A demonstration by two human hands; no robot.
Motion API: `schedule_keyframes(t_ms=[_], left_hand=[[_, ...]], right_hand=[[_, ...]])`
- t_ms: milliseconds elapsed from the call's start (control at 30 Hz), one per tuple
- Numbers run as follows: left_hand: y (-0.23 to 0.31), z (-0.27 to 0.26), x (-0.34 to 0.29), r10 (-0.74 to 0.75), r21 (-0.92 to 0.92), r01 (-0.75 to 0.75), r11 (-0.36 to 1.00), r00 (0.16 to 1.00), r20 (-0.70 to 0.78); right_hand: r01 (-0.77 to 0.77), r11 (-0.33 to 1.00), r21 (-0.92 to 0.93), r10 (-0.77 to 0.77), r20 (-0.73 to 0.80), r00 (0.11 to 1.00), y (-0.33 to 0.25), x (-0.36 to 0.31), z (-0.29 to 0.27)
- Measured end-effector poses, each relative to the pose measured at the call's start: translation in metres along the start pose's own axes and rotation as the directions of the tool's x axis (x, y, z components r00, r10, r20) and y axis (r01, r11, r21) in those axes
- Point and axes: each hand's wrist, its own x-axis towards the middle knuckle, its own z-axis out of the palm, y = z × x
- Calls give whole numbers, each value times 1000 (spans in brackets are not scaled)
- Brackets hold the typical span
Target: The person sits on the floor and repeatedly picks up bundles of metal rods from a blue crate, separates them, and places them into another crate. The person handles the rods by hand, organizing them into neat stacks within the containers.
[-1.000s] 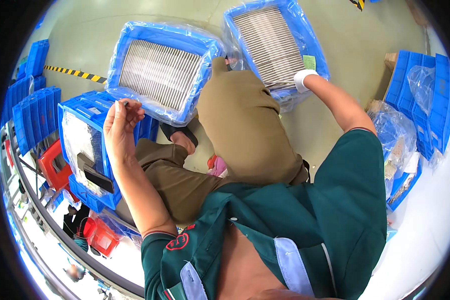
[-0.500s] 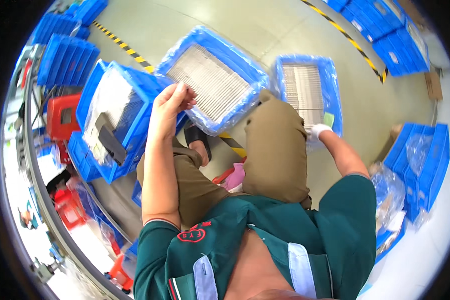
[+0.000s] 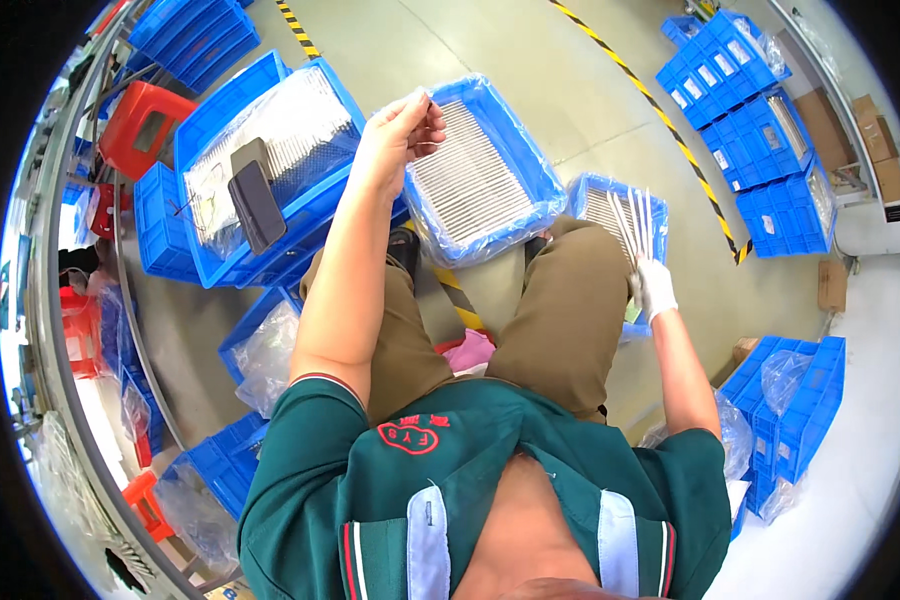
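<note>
My right hand [image 3: 654, 288], in a white glove, is closed around one end of several thin, pale metal strips [image 3: 638, 230]. The strips fan out upward over the small blue crate [image 3: 579, 187] on the right, which is lined with clear plastic and holds rows of similar strips. My bare left hand [image 3: 408, 132] is raised beside the left edge of the middle blue crate [image 3: 551, 172], its fingers curled and thumb pressed in. Whatever it may pinch is too small to tell. Packed rows of thin strips [image 3: 475, 180] fill that middle crate.
To the left, a blue crate [image 3: 192, 135] of strips carries a dark phone-like object [image 3: 257, 207] on top. A red stool [image 3: 142, 130] stands beyond it. Blue crates [image 3: 760, 140] are stacked at the far right, and more [image 3: 795, 400] stand near my right elbow.
My right hand has come up out of the right crate with several strips in its grip. My left hand stays raised and curled. The view has shifted.
</note>
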Motion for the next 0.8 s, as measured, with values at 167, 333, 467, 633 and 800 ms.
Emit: schedule_keyframes(t_ms=[167, 333, 467, 633, 800], left_hand=[[-2, -1, 8, -1, -80, -1, 997, 1000, -26], [7, -17, 2, 23, -193, -37, 981, 997, -75], [13, -29, 5, 18, -331, -57, 942, 993, -120], [12, -36, 2, -18, -391, -53, 919, 984, -175], [6, -31, 4, -29, -430, -38, 902, 988, -149]], right_hand=[[408, 910, 78, -414, 87, 906, -126, -21, 53], [366, 916, 165, -401, 397, 825, -188, -69, 155], [378, 912, 156, -402, 515, 757, -179, -59, 203], [290, 938, 189, -345, 567, 748, -156, -61, 225], [278, 942, 190, -336, 573, 747, -159, -61, 223]])
